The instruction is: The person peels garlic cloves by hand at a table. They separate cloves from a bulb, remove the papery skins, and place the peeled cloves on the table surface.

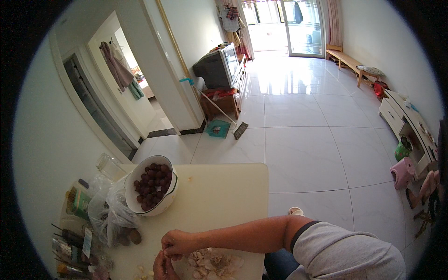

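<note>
My right hand [177, 243] is bent over the table, its fingertips pinched against those of my left hand [163, 267]. Whatever lies between the fingers is too small and covered to make out. Under my right forearm spreads a heap of garlic cloves and papery skins [214, 265]. A few pale peeled cloves [141, 273] lie left of my left hand, near the bottom rim of the view. Both hands are above the cream tabletop [224, 196].
A white bowl [169, 204] of dark grapes stands beyond my hands, beside a clear plastic bag [115, 206], a glass jar [109, 167] and brown roundish items [135, 237]. Bottles [71, 241] crowd the left wall. On the floor are a broom [240, 130] and a dustpan [217, 128].
</note>
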Tool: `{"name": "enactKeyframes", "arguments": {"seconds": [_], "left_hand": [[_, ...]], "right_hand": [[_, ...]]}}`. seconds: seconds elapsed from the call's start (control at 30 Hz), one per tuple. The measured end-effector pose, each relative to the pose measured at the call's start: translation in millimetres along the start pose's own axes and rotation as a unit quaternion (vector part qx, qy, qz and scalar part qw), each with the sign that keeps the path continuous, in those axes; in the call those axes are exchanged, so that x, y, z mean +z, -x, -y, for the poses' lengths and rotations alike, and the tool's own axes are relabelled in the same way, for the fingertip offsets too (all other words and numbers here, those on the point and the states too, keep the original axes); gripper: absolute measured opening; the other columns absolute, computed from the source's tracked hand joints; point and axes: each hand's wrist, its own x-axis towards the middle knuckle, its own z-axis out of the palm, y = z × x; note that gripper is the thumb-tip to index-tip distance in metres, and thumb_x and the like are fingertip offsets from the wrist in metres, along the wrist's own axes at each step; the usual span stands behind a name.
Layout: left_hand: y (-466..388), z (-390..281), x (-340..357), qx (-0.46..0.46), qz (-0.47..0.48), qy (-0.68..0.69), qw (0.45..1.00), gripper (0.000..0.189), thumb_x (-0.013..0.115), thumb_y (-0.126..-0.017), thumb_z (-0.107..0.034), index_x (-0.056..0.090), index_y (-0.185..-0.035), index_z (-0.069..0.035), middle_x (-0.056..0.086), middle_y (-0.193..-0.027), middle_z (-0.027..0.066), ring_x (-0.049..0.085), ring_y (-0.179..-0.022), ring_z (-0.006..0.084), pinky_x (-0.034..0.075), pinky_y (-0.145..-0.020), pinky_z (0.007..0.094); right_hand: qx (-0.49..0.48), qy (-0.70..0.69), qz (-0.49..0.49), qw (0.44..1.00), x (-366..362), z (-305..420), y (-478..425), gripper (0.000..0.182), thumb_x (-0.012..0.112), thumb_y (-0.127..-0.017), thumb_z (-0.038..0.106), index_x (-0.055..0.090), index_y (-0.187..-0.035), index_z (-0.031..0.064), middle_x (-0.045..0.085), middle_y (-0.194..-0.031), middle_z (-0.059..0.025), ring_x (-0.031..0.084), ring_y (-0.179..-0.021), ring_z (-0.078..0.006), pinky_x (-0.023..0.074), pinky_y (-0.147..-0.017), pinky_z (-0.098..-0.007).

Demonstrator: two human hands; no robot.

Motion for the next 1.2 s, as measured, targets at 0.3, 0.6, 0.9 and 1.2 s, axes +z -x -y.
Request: {"name": "enactKeyframes", "arguments": {"seconds": [0.3, 0.6, 0.9, 1.2], "left_hand": [[-5, 12, 1, 0.057, -0.015, -0.043, 0.997, 0.019, 0.06, -0.081, -0.013, 0.051, -0.091, 0.0, 0.055, -0.084, 0.0056, 0.053, -0.078, 0.0133, 0.044, -0.069, 0.0246], [-7, -13, -2, -0.187, -0.017, 0.139, 0.972, 0.027, 0.057, -0.084, -0.021, 0.059, -0.093, 0.004, 0.06, -0.085, 0.0091, 0.056, -0.078, 0.0169, 0.046, -0.071, 0.0284], [-8, 0, -10, -0.2, -0.014, 0.178, 0.963, 0.026, 0.055, -0.086, -0.024, 0.056, -0.09, 0.002, 0.057, -0.081, 0.0055, 0.053, -0.073, 0.0139, 0.044, -0.067, 0.0261], [-4, -3, -4, -0.178, -0.061, 0.179, 0.966, 0.02, 0.052, -0.087, -0.018, 0.055, -0.087, 0.002, 0.055, -0.079, 0.0056, 0.05, -0.07, 0.014, 0.043, -0.064, 0.0274]], "right_hand": [[-0.045, 0.059, -0.004, 0.997, 4, 3, 0, 0.014, 0.054, -0.081, 0.011, 0.051, -0.078, -0.0028, 0.058, -0.064, -0.0084, 0.056, -0.054, -0.0123, 0.0453, -0.045, -0.026], [-0.17, 0.124, -0.047, 0.977, 1, 3, 3, 0.012, 0.059, -0.073, 0.005, 0.048, -0.071, 0.0, 0.055, -0.063, -0.0083, 0.054, -0.057, -0.0163, 0.0437, -0.051, -0.0298], [-0.19, 0.155, -0.056, 0.968, 6, 3, 2, 0.014, 0.06, -0.072, 0.006, 0.048, -0.073, 0.0003, 0.054, -0.063, -0.0085, 0.052, -0.058, -0.018, 0.042, -0.054, -0.0311], [-0.175, 0.178, -0.056, 0.967, 7, 6, 6, 0.016, 0.062, -0.072, 0.01, 0.049, -0.073, 0.0005, 0.055, -0.063, -0.0093, 0.054, -0.058, -0.0183, 0.0423, -0.052, -0.0307]]}}
